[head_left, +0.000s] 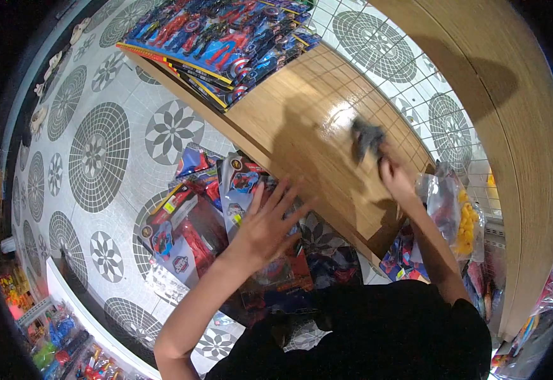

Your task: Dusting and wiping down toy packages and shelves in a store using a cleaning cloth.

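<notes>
A dark cloth sits bunched on the glossy wooden shelf, pressed against the board near its right end, just beside a bright glare spot on the wood. The right hand has its fingers closed around the cloth from below, knuckles toward the shelf's front edge, with the forearm running down toward the person's dark shirt.

Farther left along the same shelf, well apart from the cloth, lies a stack of boxed action figures in blue and red packaging, laid flat and overlapping at the shelf's far left end. The stretch of shelf between stack and cloth shows bare wood crossed by the shadow of the person.

Below the shelf's front edge the left hand is spread wide, fingers open and splayed, gripping nothing; it hovers over or rests on a heap of toy packages on the patterned tiled floor — I cannot tell whether it touches them. These packages are red and blue blister cards, tilted against one another under the shelf.

To the right of the shelf, beside the right forearm, hang clear plastic bags with yellow toys inside. Above the shelf a white wire grid panel stands against the tiles, and a curved wooden upright rises to the right of it.
</notes>
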`<state>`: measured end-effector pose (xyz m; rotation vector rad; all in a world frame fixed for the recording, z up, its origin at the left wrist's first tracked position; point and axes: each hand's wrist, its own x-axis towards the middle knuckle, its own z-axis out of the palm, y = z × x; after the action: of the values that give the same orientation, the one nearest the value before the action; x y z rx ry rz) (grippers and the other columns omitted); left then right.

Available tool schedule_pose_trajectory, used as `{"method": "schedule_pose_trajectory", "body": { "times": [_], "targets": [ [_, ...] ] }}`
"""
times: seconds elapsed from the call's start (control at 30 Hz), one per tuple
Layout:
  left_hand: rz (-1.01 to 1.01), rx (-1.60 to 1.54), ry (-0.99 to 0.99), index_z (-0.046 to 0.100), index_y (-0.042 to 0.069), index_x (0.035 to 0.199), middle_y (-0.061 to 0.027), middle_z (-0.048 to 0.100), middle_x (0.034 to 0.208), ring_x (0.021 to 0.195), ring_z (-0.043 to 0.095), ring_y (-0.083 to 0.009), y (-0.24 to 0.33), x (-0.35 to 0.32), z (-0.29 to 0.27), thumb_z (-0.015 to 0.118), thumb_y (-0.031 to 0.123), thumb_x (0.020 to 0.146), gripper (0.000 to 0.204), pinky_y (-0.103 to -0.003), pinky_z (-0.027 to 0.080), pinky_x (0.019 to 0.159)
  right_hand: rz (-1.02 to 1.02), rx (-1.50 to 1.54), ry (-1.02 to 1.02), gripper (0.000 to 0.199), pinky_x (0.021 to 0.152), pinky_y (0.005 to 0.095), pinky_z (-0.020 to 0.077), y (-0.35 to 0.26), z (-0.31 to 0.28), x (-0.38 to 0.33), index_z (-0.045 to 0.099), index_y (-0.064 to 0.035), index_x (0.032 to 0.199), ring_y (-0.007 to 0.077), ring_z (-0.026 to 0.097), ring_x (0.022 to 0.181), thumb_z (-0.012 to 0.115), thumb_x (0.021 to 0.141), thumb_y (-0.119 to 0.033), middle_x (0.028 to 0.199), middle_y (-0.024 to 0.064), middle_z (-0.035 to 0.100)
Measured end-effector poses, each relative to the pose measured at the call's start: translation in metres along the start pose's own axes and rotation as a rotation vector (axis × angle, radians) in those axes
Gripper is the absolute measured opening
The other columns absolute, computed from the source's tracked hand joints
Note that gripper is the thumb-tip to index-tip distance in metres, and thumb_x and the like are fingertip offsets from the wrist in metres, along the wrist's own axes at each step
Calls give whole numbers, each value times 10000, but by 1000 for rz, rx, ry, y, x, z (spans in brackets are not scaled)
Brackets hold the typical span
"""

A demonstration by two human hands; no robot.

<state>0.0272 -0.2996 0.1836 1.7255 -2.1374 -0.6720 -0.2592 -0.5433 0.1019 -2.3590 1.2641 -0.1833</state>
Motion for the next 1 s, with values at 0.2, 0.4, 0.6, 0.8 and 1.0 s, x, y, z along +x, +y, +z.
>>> {"method": "schedule_pose_trajectory", "body": {
  "times": [0.2, 0.4, 0.6, 0.8, 1.0],
  "targets": [
    [42, 217, -18, 341, 219, 1420, -97, 269, 1489, 1401, 200, -269, -12, 24, 14, 636, 243, 775, 710, -509, 55, 1137, -83, -91, 396, 448, 1040, 414, 348, -54, 32, 133, 511, -12, 1250, 330, 436, 1247, 462, 876, -254, 1311, 221, 482],
    [-15, 268, -11, 357, 233, 1403, -66, 346, 1437, 1397, 210, -253, -16, 18, 24, 619, 259, 783, 674, -530, 31, 1133, -508, 246, -311, 380, 923, 392, 459, -151, 47, 93, 556, -127, 1220, 318, 545, 1124, 512, 846, -175, 1237, 122, 570],
    [20, 216, 0, 366, 220, 1393, -71, 337, 1439, 1408, 170, -260, -21, 16, 26, 619, 268, 789, 657, -553, 17, 1127, -163, 308, -137, 305, 799, 382, 518, -40, -2, 33, 645, -113, 1132, 291, 650, 920, 498, 870, -168, 1097, 169, 638],
    [110, 161, 38, 385, 194, 1380, -70, 309, 1451, 1407, 143, -317, -14, 37, 30, 629, 235, 782, 648, -612, 16, 1103, -299, -168, 510, 390, 809, 457, 485, -46, 12, 167, 578, -128, 1198, 339, 609, 945, 488, 854, -289, 1064, 162, 635],
    [11, 8, 40, 404, 202, 1371, -79, 319, 1446, 1406, 162, -286, -18, 16, 24, 676, 165, 729, 698, -624, 64, 1096, -685, 175, -109, 295, 885, 404, 475, -203, 76, 96, 644, -98, 1081, 279, 572, 1087, 491, 860, -220, 1224, 134, 577]
  ]
}}
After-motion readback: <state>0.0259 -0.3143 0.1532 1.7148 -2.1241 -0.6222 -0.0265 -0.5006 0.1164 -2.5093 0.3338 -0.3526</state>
